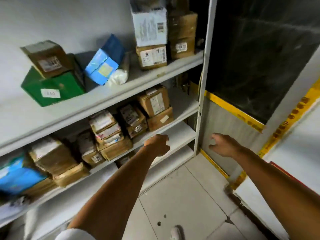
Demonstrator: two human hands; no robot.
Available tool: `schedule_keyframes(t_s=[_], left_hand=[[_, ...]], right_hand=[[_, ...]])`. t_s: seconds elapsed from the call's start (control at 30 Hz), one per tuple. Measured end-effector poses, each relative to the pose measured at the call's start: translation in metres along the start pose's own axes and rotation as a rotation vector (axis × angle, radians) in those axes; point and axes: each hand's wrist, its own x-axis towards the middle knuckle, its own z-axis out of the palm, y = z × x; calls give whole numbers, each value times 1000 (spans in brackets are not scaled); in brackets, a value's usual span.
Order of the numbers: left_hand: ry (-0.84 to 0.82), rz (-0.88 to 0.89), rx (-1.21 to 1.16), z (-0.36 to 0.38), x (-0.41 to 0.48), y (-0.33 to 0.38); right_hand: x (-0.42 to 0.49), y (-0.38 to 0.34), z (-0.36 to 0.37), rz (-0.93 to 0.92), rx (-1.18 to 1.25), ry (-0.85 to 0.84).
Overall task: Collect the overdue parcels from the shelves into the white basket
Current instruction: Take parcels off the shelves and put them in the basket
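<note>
White shelves (107,99) fill the left side and hold many parcels. On the upper shelf lie a green box (52,89), a small brown box (47,58) on top of it, a blue box (103,61) and stacked cartons (152,57). The middle shelf carries brown cardboard parcels (110,135) and a blue packet (19,175) at far left. My left hand (158,144) hovers at the front edge of the middle shelf, fingers curled, holding nothing. My right hand (223,144) is held out to the right with fingers apart, empty. No white basket is in view.
A grey shelf post (203,84) stands between my hands. Behind it is a dark panel (259,49) with yellow tape (235,111) along its lower edge. Pale floor tiles (181,196) lie below. A white shoe tip (175,232) shows at the bottom.
</note>
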Motion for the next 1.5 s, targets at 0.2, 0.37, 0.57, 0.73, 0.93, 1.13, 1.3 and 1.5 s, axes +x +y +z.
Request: schedule_keyframes(t_s=[0.2, 0.37, 0.57, 0.73, 0.93, 1.13, 1.3, 1.5], left_hand=[[62, -204, -91, -14, -13, -87], [125, -262, -133, -24, 5, -126], [142, -281, -160, -25, 30, -136], [135, -318, -202, -24, 55, -135], [141, -427, -236, -30, 88, -109], [229, -582, -345, -31, 120, -64], [339, -648, -454, -33, 147, -43], [551, -738, -849, -29, 169, -43]], right_hand=[[62, -93, 16, -151, -75, -85], [105, -135, 20, -231, -131, -84], [140, -146, 12, -278, -253, -79], [174, -144, 5, -314, -254, -118], [228, -123, -8, -372, -221, -200], [276, -102, -20, -464, -159, -259], [310, -100, -26, -507, -28, -271], [335, -120, -22, -456, 255, -232]])
